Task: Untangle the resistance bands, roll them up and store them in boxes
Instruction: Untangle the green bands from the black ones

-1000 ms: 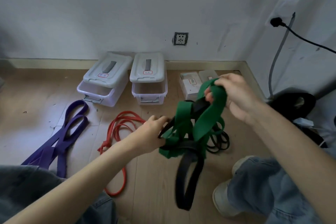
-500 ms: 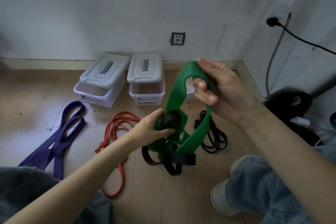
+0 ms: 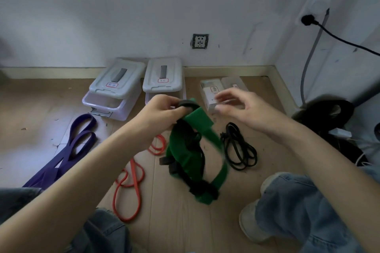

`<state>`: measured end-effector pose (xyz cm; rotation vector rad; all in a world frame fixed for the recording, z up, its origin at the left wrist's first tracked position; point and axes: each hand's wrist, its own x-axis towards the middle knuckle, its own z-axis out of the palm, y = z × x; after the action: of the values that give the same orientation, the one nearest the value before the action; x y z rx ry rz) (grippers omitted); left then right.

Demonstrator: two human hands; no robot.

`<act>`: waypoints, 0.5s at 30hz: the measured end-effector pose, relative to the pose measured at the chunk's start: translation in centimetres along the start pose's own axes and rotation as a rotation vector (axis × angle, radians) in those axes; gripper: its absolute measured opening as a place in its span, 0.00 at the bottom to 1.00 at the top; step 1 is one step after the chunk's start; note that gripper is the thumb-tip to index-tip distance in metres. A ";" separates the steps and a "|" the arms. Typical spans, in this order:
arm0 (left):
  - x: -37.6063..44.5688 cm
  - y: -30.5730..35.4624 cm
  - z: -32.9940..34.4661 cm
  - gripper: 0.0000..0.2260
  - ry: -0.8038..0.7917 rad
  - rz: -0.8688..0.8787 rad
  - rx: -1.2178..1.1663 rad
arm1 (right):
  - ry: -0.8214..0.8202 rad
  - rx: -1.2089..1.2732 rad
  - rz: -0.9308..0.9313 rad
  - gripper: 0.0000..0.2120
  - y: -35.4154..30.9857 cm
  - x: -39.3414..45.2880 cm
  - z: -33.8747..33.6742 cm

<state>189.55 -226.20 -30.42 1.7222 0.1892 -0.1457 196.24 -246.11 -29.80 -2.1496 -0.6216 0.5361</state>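
My left hand grips the top of a tangle made of a wide green band and a black band, which hangs above the floor. My right hand hovers just to the right of it, fingers loosely spread, holding nothing. On the floor lie a purple band at the left, a red band under my left forearm, and a thin black band in a loose coil at the right. Two lidded plastic boxes stand by the wall, with two smaller boxes to their right.
My knees in jeans and a shoe frame the lower corners. A dark bag and white cables lie in the right corner. A black power cord runs from a wall socket strip. The floor is wooden boards.
My right hand let go of the green band and drew away to the right. My left hand rose with the tangle, which now hangs from it alone.
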 end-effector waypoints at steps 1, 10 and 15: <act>-0.1 0.5 0.0 0.06 -0.014 0.009 -0.049 | -0.130 0.087 -0.013 0.18 -0.4 -0.4 0.2; 0.4 2.7 -2.0 0.16 0.108 0.001 -0.368 | -0.087 0.327 -0.107 0.10 -2.5 -0.1 3.7; 1.1 -0.6 -4.2 0.13 0.114 -0.160 -0.263 | -0.142 0.282 0.035 0.10 -2.8 0.3 2.4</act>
<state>190.47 -221.90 -30.58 1.4537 0.4130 -0.1332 194.44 -243.05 -28.99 -1.8713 -0.5504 0.7537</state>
